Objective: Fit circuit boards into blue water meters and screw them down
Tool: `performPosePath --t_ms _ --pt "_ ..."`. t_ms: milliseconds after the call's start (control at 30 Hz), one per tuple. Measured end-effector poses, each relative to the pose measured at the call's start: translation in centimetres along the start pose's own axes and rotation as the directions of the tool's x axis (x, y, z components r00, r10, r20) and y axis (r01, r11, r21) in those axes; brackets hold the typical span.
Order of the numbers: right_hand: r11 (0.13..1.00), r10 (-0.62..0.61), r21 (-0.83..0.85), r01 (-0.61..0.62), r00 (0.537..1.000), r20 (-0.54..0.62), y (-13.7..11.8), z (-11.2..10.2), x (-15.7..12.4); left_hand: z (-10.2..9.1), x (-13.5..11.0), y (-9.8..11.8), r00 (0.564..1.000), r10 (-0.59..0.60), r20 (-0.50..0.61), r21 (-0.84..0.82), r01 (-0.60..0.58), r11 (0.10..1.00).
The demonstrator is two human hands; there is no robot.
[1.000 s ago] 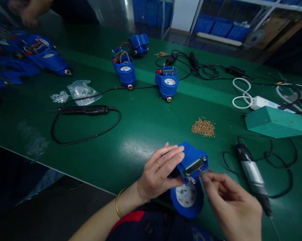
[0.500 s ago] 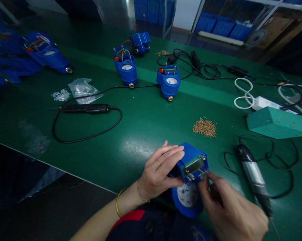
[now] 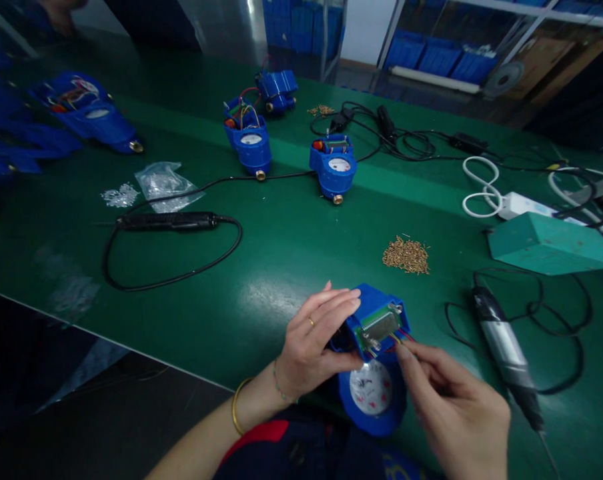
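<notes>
My left hand (image 3: 314, 347) grips a blue water meter (image 3: 374, 360) at the near table edge, fingers wrapped over its open top housing. A small green circuit board (image 3: 379, 328) with coloured wires sits in that housing, above the white dial (image 3: 370, 387). My right hand (image 3: 451, 407) pinches at the wires by the board's lower right corner; what its fingertips hold is too small to name.
An electric screwdriver (image 3: 504, 350) with a looped black cord lies to the right, a pile of brass screws (image 3: 406, 254) behind the meter. Two more meters (image 3: 334, 163) (image 3: 249, 140) stand mid-table. A black tool (image 3: 169, 220), plastic bag (image 3: 161, 180), teal box (image 3: 549, 243) and power strip (image 3: 524, 202) surround them.
My right hand moved in to the wires beside the board and stays pinched there. The meter tilted slightly. My left hand kept its grip.
</notes>
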State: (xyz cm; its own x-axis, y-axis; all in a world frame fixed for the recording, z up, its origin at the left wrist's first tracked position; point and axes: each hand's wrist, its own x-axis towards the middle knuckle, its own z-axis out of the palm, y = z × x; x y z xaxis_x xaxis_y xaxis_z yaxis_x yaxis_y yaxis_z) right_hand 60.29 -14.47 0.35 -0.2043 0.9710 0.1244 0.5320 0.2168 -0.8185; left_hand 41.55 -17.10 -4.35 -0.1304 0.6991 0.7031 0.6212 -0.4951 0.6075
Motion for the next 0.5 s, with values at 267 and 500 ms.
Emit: performPosePath --t_ms 267,500 --pt "0.831 0.493 0.211 -0.514 0.857 0.148 -2.7 0.3 -0.3 -0.1 0.1 0.2 1.0 -0.021 -0.006 -0.004 0.021 1.0" --pt "0.812 0.507 0.24 -0.531 0.847 0.159 -2.7 0.3 -0.2 0.2 -0.3 -0.1 0.998 -0.061 -0.013 -0.029 0.061 0.998"
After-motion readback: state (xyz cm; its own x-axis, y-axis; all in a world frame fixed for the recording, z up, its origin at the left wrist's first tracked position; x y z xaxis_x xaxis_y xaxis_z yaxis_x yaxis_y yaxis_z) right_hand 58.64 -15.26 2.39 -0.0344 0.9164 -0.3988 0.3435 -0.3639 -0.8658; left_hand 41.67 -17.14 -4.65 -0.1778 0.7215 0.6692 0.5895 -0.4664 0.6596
